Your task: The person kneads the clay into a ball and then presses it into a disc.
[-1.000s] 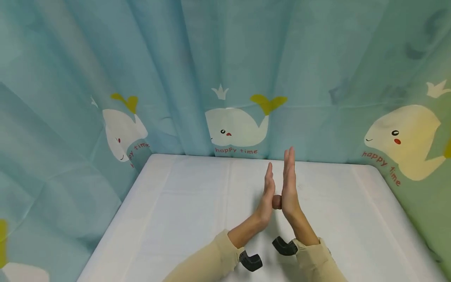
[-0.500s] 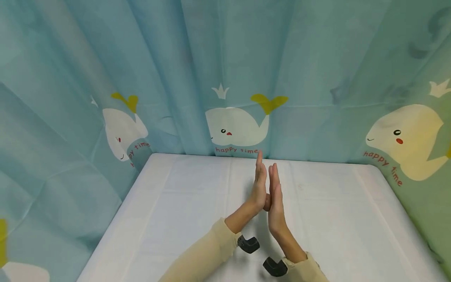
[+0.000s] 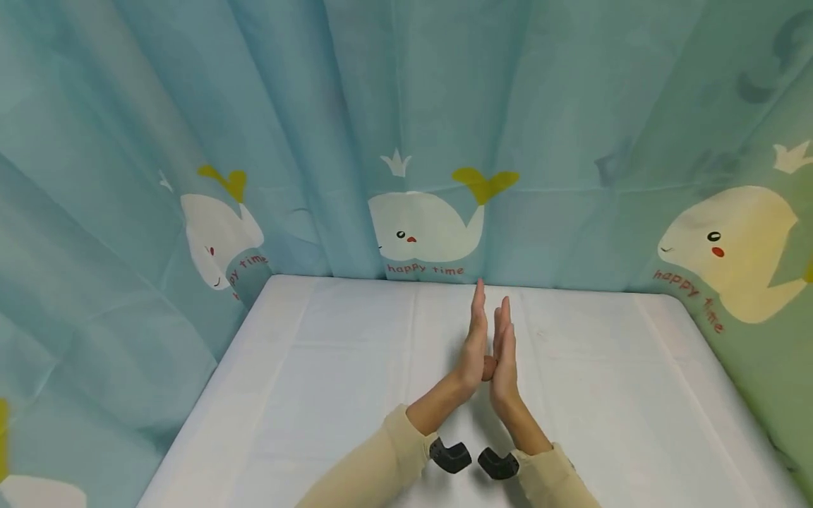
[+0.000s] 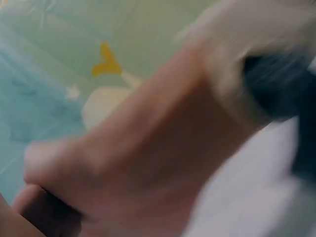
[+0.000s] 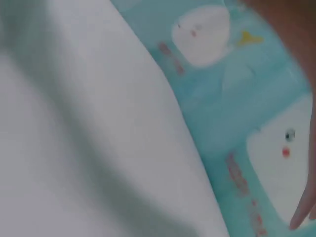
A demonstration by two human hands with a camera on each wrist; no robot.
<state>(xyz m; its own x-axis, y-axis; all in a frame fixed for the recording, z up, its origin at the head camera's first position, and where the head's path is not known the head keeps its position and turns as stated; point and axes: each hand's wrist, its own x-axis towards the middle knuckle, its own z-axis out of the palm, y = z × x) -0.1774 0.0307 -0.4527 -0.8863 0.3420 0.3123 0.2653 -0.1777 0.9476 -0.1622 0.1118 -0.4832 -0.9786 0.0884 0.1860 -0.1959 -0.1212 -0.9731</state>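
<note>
A small round brown lump (image 3: 488, 368) sits between my two palms in the head view, partly hidden by them. My left hand (image 3: 471, 353) lies flat against its left side, fingers straight and pointing away from me. From the other side my right hand (image 3: 505, 367) presses on it, also with straight fingers, its tips slightly nearer me than the left ones. Both hands are held over the table. A hand and wrist (image 4: 143, 133) fill much of the blurred left wrist view. Only the edge of a hand (image 5: 310, 192) shows at the right of the right wrist view.
A white-covered table (image 3: 330, 367) spreads beneath the hands. Blue-green curtain (image 3: 571, 141) with whale prints stands along its back and sides. Black camera mounts, one (image 3: 451, 456) on the left wrist and one (image 3: 498, 464) on the right, sit close together below the hands.
The palms have slid back and forth against each other around the lump. Compared with one second ago, the left hand is farther forward, the right nearer me, and both have shifted left.
</note>
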